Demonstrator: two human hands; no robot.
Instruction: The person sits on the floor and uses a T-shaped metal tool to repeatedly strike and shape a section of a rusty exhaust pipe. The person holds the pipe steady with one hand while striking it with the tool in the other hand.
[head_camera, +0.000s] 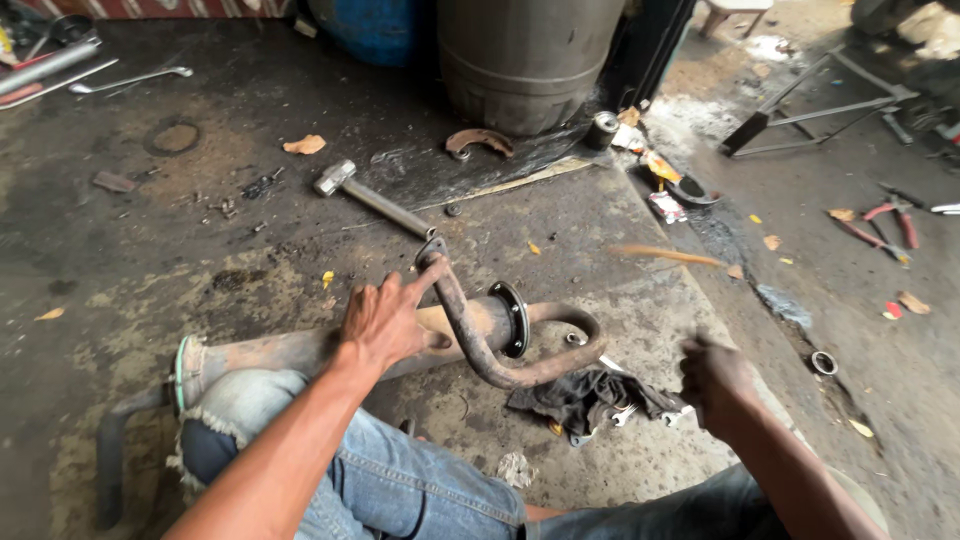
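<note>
My left hand (385, 320) presses down on a rusty exhaust muffler (270, 352) that lies across my jeans-clad knee, with the fingers reaching onto its bent, rusty pipe (480, 352). A dark round flange (515, 318) sits where the pipe meets the muffler. My right hand (715, 378) hovers to the right with its fingers curled; I see only its back. A blurred orange-brown stick (665, 255) shows beyond it, and I cannot tell if the hand holds it. A dark rag (590, 395) with small metal parts lies between my hands.
A hammer (375, 195) lies on the stained concrete floor behind the muffler. A curved brake shoe (478, 140), a grey drum (525, 60) and a blue barrel (375, 25) are at the back. Red-handled pliers (885, 225) and a metal frame (810, 105) lie right.
</note>
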